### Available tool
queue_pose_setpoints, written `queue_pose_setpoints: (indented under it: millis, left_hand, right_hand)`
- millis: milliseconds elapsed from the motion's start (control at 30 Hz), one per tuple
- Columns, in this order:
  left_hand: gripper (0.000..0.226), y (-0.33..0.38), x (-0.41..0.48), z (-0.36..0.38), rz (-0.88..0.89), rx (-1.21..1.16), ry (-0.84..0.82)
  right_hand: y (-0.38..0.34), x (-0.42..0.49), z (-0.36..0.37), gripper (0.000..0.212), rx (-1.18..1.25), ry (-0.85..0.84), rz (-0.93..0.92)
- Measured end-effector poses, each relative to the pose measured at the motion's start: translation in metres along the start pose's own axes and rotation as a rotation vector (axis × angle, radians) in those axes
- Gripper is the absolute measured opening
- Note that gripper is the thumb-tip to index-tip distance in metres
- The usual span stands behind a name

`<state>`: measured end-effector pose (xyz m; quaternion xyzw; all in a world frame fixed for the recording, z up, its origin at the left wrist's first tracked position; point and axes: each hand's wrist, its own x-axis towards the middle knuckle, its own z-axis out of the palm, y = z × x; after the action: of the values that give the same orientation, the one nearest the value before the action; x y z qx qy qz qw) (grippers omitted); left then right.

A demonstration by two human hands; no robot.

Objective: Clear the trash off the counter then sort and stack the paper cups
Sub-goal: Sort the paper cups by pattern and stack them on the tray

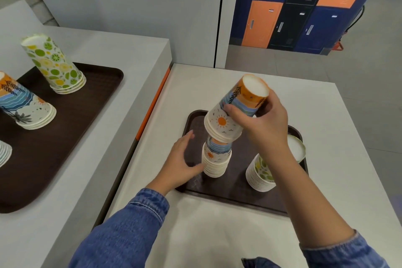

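Note:
My right hand [266,123] grips a small stack of upside-down sun-and-sea paper cups [237,106], tilted, just above a taller stack of the same pattern [215,161] on the near brown tray [235,189]. My left hand [181,161] rests open beside that lower stack, with its thumb at the stack's base. A stack of citrus-print cups [260,173] stands at the tray's right, partly hidden by my right forearm. Behind it lies a cup with a green rim [295,148].
On the left counter a second brown tray [65,128] bears a citrus cup stack [54,64], a sun-and-sea stack [24,104] and a white stack [4,152] at the frame edge. An orange strip [152,104] marks the gap between counters. Lockers [304,6] stand behind.

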<state>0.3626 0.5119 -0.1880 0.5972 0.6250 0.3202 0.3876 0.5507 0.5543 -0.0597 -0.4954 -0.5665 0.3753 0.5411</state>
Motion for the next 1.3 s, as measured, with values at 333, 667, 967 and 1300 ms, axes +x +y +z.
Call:
queue_pose_setpoints:
  millis: [333, 667, 967, 1300]
  left_hand:
    - [0.073, 0.051, 0.024, 0.036, 0.042, -0.168, 0.06]
    - [0.064, 0.071, 0.024, 0.02, 0.035, -0.174, 0.166]
    - [0.059, 0.091, 0.02, 0.006, 0.02, -0.184, 0.213]
    - [0.066, 0.099, 0.017, 0.001, 0.021, -0.2, 0.276]
  right_hand:
    - [-0.023, 0.019, -0.017, 0.045, 0.097, 0.104, -0.016]
    - [-0.02, 0.022, -0.031, 0.052, 0.132, 0.152, 0.02]
    - [-0.027, 0.023, -0.031, 0.051, 0.151, 0.144, 0.002]
    - [-0.033, 0.025, -0.029, 0.054, 0.201, 0.14, -0.026]
